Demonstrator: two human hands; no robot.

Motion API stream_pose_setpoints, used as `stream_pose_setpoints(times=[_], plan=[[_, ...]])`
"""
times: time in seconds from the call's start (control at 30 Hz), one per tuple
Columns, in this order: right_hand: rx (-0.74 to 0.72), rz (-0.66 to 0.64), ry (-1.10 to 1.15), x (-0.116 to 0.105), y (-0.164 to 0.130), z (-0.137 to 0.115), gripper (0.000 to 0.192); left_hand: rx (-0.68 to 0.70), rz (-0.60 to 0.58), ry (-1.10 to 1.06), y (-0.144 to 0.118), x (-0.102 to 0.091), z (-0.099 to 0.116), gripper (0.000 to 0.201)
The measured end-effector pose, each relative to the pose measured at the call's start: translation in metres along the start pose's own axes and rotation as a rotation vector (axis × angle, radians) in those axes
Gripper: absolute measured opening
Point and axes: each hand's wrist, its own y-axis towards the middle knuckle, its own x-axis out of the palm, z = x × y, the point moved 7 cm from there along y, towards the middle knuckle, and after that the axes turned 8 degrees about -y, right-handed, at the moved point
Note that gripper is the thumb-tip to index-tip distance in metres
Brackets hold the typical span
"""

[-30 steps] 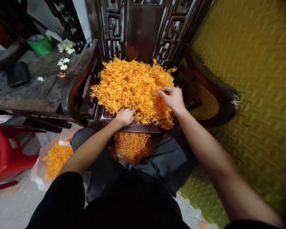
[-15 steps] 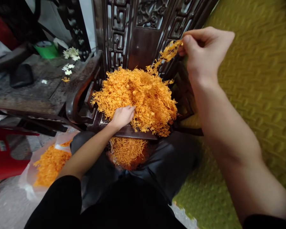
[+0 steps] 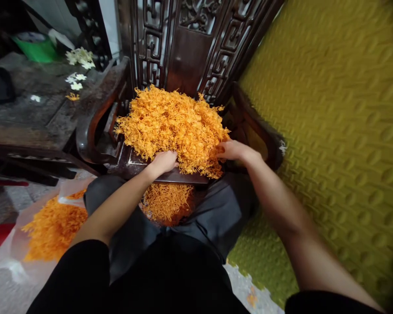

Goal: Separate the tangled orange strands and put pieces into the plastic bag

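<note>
A large heap of bright orange, frilly artificial-looking flowers (image 3: 173, 122) lies on the seat of a dark carved wooden chair (image 3: 190, 56). At the heap's front edge, my left hand (image 3: 165, 162) is closed, its fingertips against the flowers; what it pinches is hidden. My right hand (image 3: 234, 150) is low at the heap's right side, thumb and fingers curled round some of the orange flowers. Between my knees, below the seat edge, is a second mass of thin orange strands (image 3: 167, 200).
To the left, a wooden bench (image 3: 26, 131) bears a green tape roll (image 3: 36, 48), white blossoms (image 3: 80, 56) and a dark pouch (image 3: 0, 85). A clear plastic bag (image 3: 11, 257) of orange flowers is on the floor. A yellow-green textured mat (image 3: 330, 131) covers the right side.
My right hand has come down and left from above the heap, where it held up an orange strand, to the heap's right side. My left hand stays at the front edge. The view has shifted right.
</note>
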Motion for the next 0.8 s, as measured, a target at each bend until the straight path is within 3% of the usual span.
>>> stream_pose_setpoints(times=[0.07,0.13,0.3,0.37,0.47,0.53,0.7,0.8], plan=[[0.027,-0.065,-0.019,0.018,-0.009,0.014,0.021,0.018,0.025,0.001,0.0,-0.007,0.003,0.034],[0.077,-0.015,-0.03,0.018,-0.016,0.025,0.02,0.032,0.055,0.002,-0.001,-0.016,0.004,0.037],[0.226,0.402,0.045,-0.009,-0.009,0.041,0.061,0.029,0.179,-0.002,0.0,-0.036,0.002,0.044],[0.223,0.378,0.162,-0.006,0.007,0.041,0.067,0.033,0.193,0.001,0.002,-0.039,0.003,0.043],[0.239,0.329,0.252,-0.008,0.028,0.042,0.048,0.053,0.167,0.006,0.004,-0.04,0.004,0.042],[0.261,0.388,0.287,-0.022,0.037,0.046,0.041,0.073,0.143,0.01,0.003,-0.04,0.005,0.041],[0.315,0.434,0.362,-0.067,0.049,0.058,0.053,0.08,0.098,0.018,0.002,-0.038,0.0,0.038],[0.307,0.39,0.294,-0.071,0.049,0.054,0.052,0.081,0.074,0.019,0.002,-0.034,-0.003,0.037]])
